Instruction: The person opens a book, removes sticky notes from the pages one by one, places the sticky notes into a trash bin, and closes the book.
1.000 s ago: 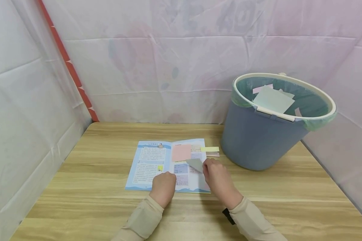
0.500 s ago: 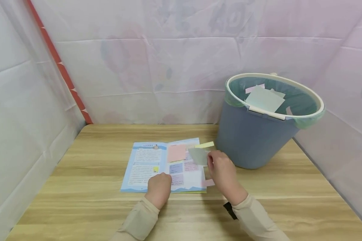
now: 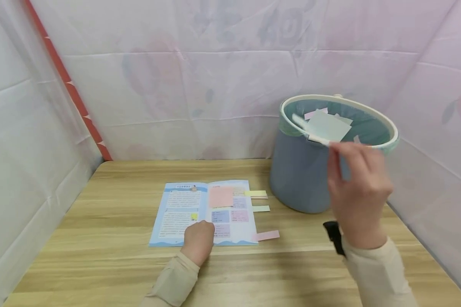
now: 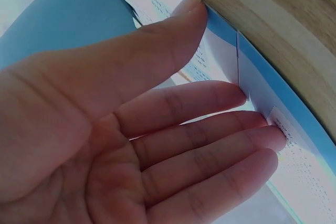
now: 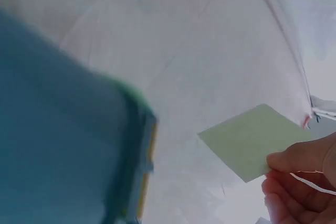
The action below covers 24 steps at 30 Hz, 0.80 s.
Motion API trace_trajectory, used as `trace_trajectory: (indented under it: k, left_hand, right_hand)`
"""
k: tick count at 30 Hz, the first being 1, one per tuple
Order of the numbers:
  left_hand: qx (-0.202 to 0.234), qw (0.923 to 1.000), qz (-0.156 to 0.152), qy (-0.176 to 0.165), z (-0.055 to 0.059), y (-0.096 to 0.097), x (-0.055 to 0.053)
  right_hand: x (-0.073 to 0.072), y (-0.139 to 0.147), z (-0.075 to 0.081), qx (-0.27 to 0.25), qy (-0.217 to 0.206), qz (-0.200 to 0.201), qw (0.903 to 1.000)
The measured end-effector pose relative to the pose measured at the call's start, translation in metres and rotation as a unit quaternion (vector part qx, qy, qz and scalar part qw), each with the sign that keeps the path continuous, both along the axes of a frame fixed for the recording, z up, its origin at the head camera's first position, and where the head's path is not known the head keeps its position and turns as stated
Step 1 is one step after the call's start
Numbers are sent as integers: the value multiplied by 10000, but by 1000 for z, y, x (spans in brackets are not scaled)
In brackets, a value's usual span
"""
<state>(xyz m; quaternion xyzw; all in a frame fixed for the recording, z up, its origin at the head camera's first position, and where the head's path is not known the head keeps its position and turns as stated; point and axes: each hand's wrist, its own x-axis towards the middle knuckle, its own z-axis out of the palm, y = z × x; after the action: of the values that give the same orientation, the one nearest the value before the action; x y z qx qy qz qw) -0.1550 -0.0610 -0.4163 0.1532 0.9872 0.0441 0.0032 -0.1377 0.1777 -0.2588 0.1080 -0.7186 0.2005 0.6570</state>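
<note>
My right hand (image 3: 359, 192) is raised in front of the bucket, pinching a pale green sticky note (image 5: 252, 142) between thumb and fingertips. In the head view the note appears nearly edge-on and blurred against the bucket's rim. An open booklet (image 3: 240, 232) lies flat on the table, a pink sticky note (image 3: 221, 196) stuck on its right page. My left hand (image 3: 199, 242) rests at the booklet's lower middle; in the left wrist view its fingers (image 4: 210, 166) lie loosely extended on the pages. Yellow (image 3: 255, 193), pale green (image 3: 261, 208) and pink tabs (image 3: 267, 235) stick out from the right edge.
A blue-grey bucket (image 3: 299, 179) with a white rim and green liner stands at the table's back right. Inside it lie several paper pieces, including a large pale green sheet (image 3: 326, 125). Fabric walls (image 3: 230, 85) enclose the wooden table (image 3: 100, 238).
My right hand has lifted the pale green note off the right page and carried it up and rightward to the bucket. My left hand stays on the booklet. The view has turned slightly right.
</note>
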Motion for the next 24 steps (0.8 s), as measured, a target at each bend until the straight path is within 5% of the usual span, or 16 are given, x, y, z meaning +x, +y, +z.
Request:
trace_trajectory:
  k: [2, 6, 10, 15, 19, 24]
  left_hand:
    - [-20, 10000, 20, -16, 0, -1, 0]
    - [10, 10000, 9, 44, -2, -1, 0]
    - [-10, 9999, -25, 124, -6, 0, 0]
    - [-26, 9998, -54, 195, -5, 0, 0]
    - [-35, 9998, -44, 212, -3, 0, 0]
    - [-22, 9998, -48, 202, -3, 0, 0]
  right_hand:
    - [-8, 10, 13, -18, -44, -117, 9999]
    - [-26, 33, 24, 553, -889, -187, 9943]
    - [-35, 46, 22, 933, -1866, -281, 9776]
    - [-36, 50, 19, 799, -2757, -303, 9574]
    - [-34, 50, 20, 739, -2933, -277, 9528]
    - [-25, 40, 19, 819, -2297, -167, 9697]
